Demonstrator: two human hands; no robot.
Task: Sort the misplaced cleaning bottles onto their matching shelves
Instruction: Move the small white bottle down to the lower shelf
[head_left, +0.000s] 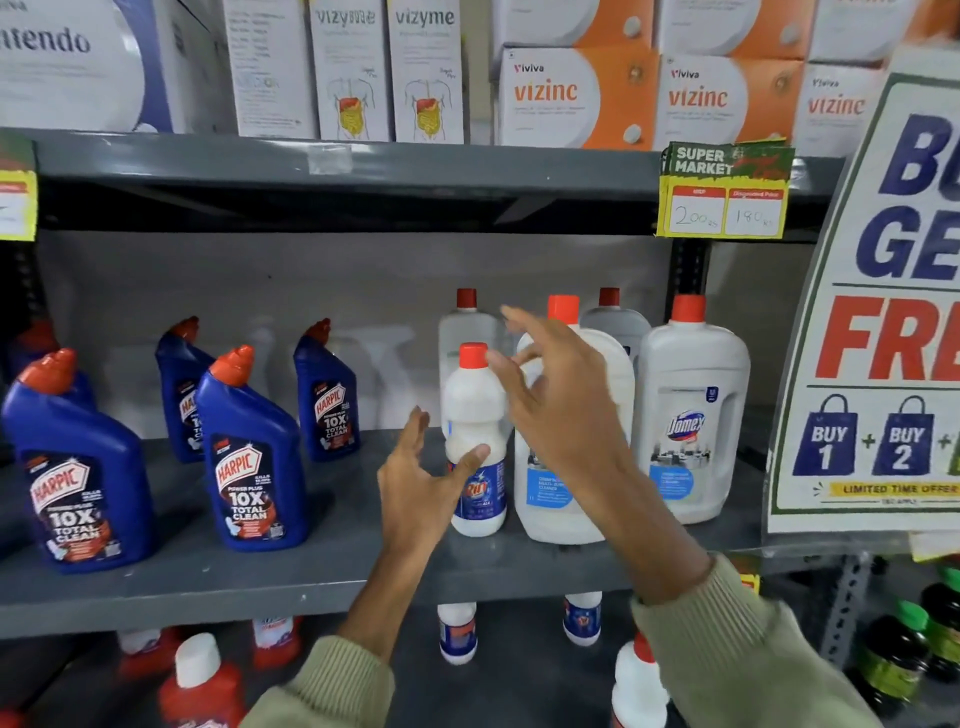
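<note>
A small white Rin bottle (475, 400) with a red cap and blue label stands upright on the grey middle shelf (311, 566). My left hand (415, 483) is just left of it, fingers spread, with the thumb tip resting against the bottle's front. My right hand (561, 405) hovers to its right with the fingers apart, the thumb near the red cap. It covers part of a large white Domex bottle (561, 514). Another large Domex bottle (693, 415) stands further right. Several blue Harpic bottles (249, 467) fill the shelf's left half.
Two more white red-capped bottles stand at the back of the shelf. On the lower shelf are small white bottles (457, 631) and red ones. A promotional sign (883, 312) hangs at the right, and a price tag (724, 192) hangs from the upper shelf, which holds supplement boxes (571, 98).
</note>
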